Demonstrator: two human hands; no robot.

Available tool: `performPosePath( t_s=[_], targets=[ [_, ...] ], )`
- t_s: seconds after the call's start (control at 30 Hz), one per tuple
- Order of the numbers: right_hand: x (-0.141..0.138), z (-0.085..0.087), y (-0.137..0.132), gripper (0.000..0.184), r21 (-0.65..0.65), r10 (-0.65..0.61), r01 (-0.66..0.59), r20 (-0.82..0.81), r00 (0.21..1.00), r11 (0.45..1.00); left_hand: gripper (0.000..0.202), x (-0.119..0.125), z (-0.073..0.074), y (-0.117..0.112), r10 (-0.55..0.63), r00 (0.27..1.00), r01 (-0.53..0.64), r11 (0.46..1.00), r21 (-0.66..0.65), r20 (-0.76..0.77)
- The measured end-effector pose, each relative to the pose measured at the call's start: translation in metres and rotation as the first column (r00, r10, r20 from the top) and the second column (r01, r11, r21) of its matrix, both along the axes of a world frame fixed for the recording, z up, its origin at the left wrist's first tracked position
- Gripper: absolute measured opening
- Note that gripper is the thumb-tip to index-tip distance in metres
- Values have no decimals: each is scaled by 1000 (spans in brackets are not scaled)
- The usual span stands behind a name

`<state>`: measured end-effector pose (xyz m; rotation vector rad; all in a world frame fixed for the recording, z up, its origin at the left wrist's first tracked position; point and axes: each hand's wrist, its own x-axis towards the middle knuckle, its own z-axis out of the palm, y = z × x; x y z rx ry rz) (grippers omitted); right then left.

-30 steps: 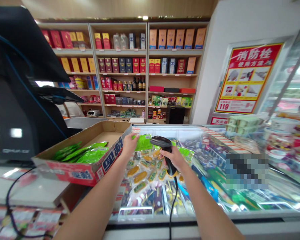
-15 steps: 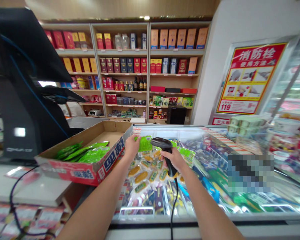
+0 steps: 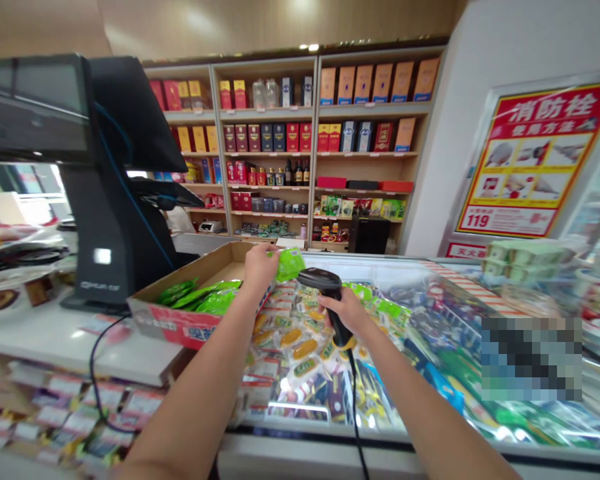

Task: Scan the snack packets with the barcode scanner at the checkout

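Note:
My left hand (image 3: 260, 267) pinches a green snack packet (image 3: 290, 264) by its left end, close to the right rim of a cardboard box (image 3: 165, 323). Inside that box lie several similar green packets (image 3: 215, 298). A black barcode scanner (image 3: 330, 293) is gripped by its handle in my right hand (image 3: 347, 312), its head tilted toward the left; a cable hangs from it. Under both hands, several yellow snacks in clear wrappers (image 3: 305, 349) lie on the glass top of a display freezer. More green packets (image 3: 393, 310) lie beyond my right hand.
At the left stands a black checkout terminal (image 3: 125, 193) on a white counter (image 3: 95, 353). The freezer (image 3: 290, 440) fills the front and right, with egg cartons (image 3: 513, 261) at its far right. Shelves of boxed goods (image 3: 267, 137) line the back wall.
The view has swung left. My left hand, with the green packet, has moved left and up, nearer the box and away from the scanner. The scanner stays in my right hand.

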<state>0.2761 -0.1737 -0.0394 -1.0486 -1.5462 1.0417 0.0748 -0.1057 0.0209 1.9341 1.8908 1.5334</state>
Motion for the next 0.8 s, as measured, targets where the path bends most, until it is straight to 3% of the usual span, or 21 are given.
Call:
performPosePath(
  t_s=[0.1, 0.3, 0.43, 0.53, 0.6, 0.73, 0.8],
  targets=[
    [-31, 12, 4, 23, 39, 93, -93, 8, 996, 995, 21, -44, 7, -9, 97, 995, -96, 994, 50, -24],
    [-95, 23, 13, 21, 68, 235, -233, -21, 972, 970, 25, -134, -5, -22, 341, 939, -342, 940, -8, -42],
    [-117, 22, 14, 25, 40, 274, -273, -30, 961, 961, 28, -165, -15, -28, 455, 890, -457, 885, -91, -40],
    [-115, 16, 15, 24, 39, 261, -260, -28, 965, 965, 33, -161, -19, -32, 543, 839, -544, 839, -26, -33],
    [-105, 11, 16, 22, 37, 228, -228, -21, 973, 973, 32, -145, -19, -32, 508, 861, -505, 859, 82, -17],
    [-69, 4, 15, 22, 17, 109, -109, -21, 994, 994, 23, -87, -21, -24, 184, 982, -166, 944, 284, -39],
    [-46, 1, 14, 25, 2, 32, -32, -4, 999, 999, 20, -49, -26, -19, -18, 994, 42, 971, 236, -103]
  ],
)
